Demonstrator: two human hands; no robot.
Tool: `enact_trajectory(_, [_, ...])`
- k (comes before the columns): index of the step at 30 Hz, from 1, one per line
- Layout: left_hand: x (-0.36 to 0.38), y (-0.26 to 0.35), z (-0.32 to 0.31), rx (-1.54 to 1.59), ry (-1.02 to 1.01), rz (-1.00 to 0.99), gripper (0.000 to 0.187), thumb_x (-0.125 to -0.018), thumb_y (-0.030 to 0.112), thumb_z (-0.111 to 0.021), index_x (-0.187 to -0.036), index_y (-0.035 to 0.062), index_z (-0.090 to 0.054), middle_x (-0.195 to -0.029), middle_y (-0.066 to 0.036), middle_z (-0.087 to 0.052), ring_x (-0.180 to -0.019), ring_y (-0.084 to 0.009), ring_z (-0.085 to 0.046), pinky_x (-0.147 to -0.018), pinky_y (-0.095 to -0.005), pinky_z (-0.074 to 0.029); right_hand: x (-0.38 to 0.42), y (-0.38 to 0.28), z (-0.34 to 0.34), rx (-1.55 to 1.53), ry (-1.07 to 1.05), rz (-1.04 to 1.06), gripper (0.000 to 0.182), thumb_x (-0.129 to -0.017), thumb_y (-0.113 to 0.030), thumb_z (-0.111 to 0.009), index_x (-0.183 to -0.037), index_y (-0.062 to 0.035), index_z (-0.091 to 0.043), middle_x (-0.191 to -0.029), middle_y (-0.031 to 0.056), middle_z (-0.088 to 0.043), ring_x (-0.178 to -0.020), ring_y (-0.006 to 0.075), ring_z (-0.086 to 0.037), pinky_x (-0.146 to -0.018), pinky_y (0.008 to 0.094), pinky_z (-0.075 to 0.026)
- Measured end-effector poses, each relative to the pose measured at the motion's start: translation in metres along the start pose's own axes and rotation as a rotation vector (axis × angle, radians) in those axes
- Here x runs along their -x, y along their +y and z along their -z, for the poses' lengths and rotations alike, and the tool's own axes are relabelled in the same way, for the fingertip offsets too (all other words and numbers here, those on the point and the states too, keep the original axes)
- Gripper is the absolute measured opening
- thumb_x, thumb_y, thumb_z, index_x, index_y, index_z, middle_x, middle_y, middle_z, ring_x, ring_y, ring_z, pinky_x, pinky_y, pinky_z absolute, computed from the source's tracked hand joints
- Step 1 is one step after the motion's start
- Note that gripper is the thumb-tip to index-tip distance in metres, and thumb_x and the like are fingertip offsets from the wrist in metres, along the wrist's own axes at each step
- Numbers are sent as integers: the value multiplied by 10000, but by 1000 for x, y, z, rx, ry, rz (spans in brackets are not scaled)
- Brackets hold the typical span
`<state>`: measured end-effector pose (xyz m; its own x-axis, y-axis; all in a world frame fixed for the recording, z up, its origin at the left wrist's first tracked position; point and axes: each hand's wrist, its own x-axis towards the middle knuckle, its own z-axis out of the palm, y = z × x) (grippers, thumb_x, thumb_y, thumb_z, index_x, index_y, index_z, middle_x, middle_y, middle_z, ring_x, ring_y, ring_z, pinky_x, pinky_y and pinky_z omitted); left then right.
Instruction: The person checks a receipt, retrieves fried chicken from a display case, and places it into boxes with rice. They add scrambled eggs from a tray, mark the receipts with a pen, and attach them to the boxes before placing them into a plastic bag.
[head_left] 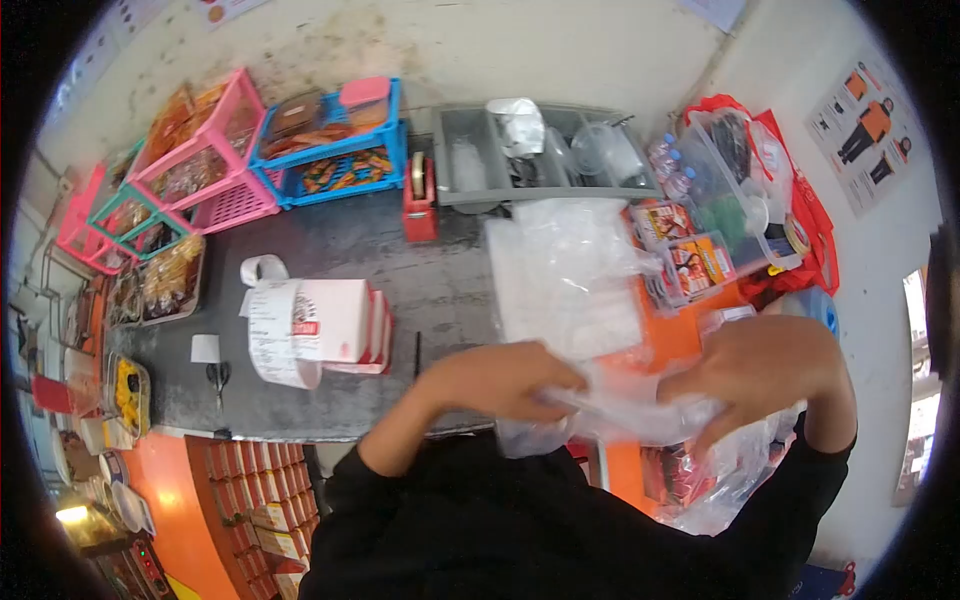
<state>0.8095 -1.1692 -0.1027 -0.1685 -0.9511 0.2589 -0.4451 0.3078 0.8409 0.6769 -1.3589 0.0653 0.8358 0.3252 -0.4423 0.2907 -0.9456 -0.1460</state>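
Note:
Between my two hands stretches a crumpled translucent plastic bag (640, 405), partly blurred. My left hand (510, 380) is closed, pinching the bag's left side close to my body. On the other side my right hand (765, 375) curls its fingers around the bag's right end. Just beyond the hands lies a stack of white plastic bags (570, 280). More clear plastic (735, 470) is bunched below my right forearm.
A paper box with a long receipt (275, 330) stands left of my hands. Scissors (217, 380), a red tape dispenser (420, 205), a grey divided tray (470, 165), blue baskets (330, 135), pink baskets (215, 150) and a clear bin (725, 195) surround the dark counter (430, 285).

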Motion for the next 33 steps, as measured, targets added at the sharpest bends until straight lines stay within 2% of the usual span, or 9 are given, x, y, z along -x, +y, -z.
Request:
enact_trajectory(3, [52,8,43,402,-709,66,426,-781,269,-642,-1106,21,-523,-1009,-177,-568,-913,-278,-566,-803,-389,-444,-69,53,-40,-664,-376,667,448,-797,-333,-653,-1135,-66,-529,-741,168,-606,-580,264,-597,-517,348,-444])
enact_trajectory(11, [152,14,-33,2043,375,-521,772,-676,434,-706,-1305,215,-316,-1319,-120,-285,-1180,-344,-335,-947,-512,-325,-151,106,-201,-1550,367,-214,466,-784,-252,-674,-1156,-33,-498,-769,100,-600,-634,200,-581,-561,311,-460])
enact_trajectory(15, [217,39,-23,1811,333,-343,964,-623,517,-738,-1404,311,-212,-1474,-92,-144,-1313,-376,-219,-1019,-574,-265,-93,84,-240,-1496,397,-325,480,-777,-212,-684,-1166,-16,-482,-783,66,-596,-661,168,-573,-583,292,-467])
enact_trajectory(19, [271,67,-6,349,273,388,565,-786,301,-679,-1289,160,-463,-1227,-216,-496,-1116,-303,-511,-936,-449,-419,-58,64,-256,-1333,400,-296,496,-771,-171,-694,-1176,1,-466,-797,31,-593,-688,136,-565,-606,274,-475])
enact_trajectory(21, [285,74,-7,1039,481,619,260,-848,118,-605,-1080,1,-601,-902,-197,-643,-820,-212,-642,-770,-296,-501,-71,43,-256,-1188,259,-278,505,-767,-151,-699,-1181,9,-458,-804,14,-591,-702,120,-561,-617,264,-479])
enact_trajectory(23, [300,58,-15,940,569,692,265,-839,137,-618,-1054,-18,-600,-882,-175,-648,-790,-197,-643,-743,-277,-502,-99,-1,-238,-1393,-14,-555,484,-750,-152,-714,-1151,10,-497,-863,10,-602,-781,98,-550,-667,248,-464])
enact_trajectory(26, [326,21,-23,718,763,832,296,-822,174,-644,-1003,-56,-600,-842,-130,-658,-730,-167,-645,-690,-239,-504,-139,-20,-276,-1167,368,-739,443,-728,-152,-732,-1095,11,-544,-873,-3,-599,-786,79,-543,-684,239,-458])
enact_trajectory(28, [333,6,-33,888,689,711,300,-826,199,-641,-988,-51,-604,-819,-105,-659,-719,-147,-641,-694,-234,-503,-143,-45,-250,-1305,267,-331,383,-723,-151,-732,-1038,7,-580,-865,-9,-597,-770,74,-544,-695,226,-454])
enact_trajectory(33, [335,-2,-51,834,844,719,305,-829,209,-639,-984,-52,-607,-814,-96,-656,-713,-130,-634,-659,-222,-495,-133,-36,-256,-1402,194,-396,457,-678,-161,-760,-1057,11,-572,-910,26,-611,-832,97,-550,-740,239,-452])
